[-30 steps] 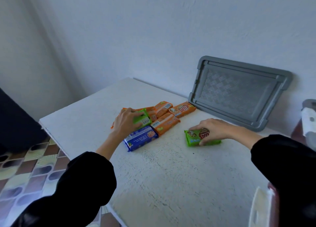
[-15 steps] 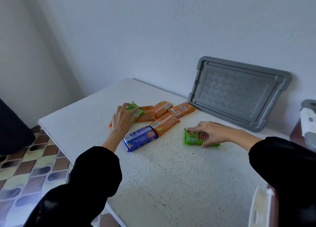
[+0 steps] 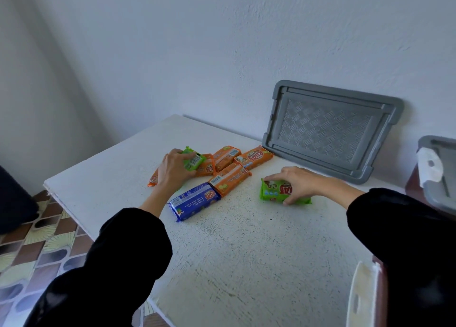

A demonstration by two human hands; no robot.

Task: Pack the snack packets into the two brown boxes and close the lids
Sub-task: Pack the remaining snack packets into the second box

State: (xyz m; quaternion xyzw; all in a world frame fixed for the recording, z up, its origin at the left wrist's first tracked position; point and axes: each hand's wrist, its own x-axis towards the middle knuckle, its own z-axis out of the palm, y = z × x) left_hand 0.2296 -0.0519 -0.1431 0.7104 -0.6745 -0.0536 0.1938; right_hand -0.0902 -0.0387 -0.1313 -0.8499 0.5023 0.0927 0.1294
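Observation:
Several orange snack packets (image 3: 230,172) lie in a cluster on the white table (image 3: 246,252), with a blue packet (image 3: 195,201) just in front of them. My left hand (image 3: 174,170) grips a green packet (image 3: 193,159) over the left side of the cluster. My right hand (image 3: 299,182) grips a second green packet (image 3: 274,191) that lies on the table to the right. A brown box with a grey lid (image 3: 436,176) shows at the right edge. Another brown box corner with a white latch (image 3: 367,294) is at the lower right.
A grey plastic lid (image 3: 328,129) leans against the wall behind the packets. The table's left edge (image 3: 64,201) drops to a patterned tiled floor (image 3: 37,247). A dark object (image 3: 14,203) stands at the far left.
My left hand has lifted the green packet and carried it back and left over the orange packets. My right hand has stayed on the other green packet and tightened its fingers round it.

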